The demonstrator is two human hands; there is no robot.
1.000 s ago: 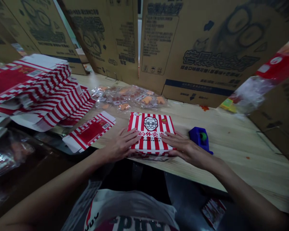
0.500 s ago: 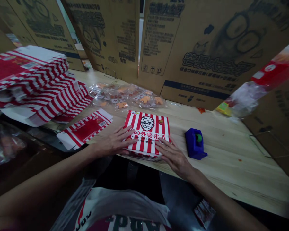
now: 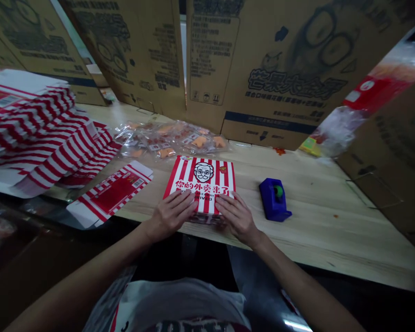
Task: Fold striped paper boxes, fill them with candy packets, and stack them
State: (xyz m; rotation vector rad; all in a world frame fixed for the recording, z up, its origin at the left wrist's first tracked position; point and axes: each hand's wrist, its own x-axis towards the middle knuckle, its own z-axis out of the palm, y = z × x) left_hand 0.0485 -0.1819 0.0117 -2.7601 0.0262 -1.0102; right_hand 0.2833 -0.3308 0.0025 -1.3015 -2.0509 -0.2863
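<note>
A red-and-white striped box (image 3: 199,174), closed and printed with a bearded face in glasses, sits near the table's front edge. My left hand (image 3: 172,213) lies on its front left corner, fingers flat on the lid. On the front right corner rests my right hand (image 3: 240,216), its fingers also stretched out flat on top. Both thumbs are hidden from view. A blue tape dispenser (image 3: 274,201) with a green core stands to the right of the box. One flat striped carton (image 3: 114,191) lies to the left.
Stacked striped cartons (image 3: 44,133) fill the left side of the table (image 3: 318,216). Behind the box lie several clear packets (image 3: 173,138) with orange pieces. Large brown cardboard boxes (image 3: 249,60) wall off the back. Plastic bags (image 3: 342,131) sit at the back right.
Both hands have shifted to the lid's front corners, uncovering more of the print. The box appears slightly turned. The whole view has shifted, so things appear further left.
</note>
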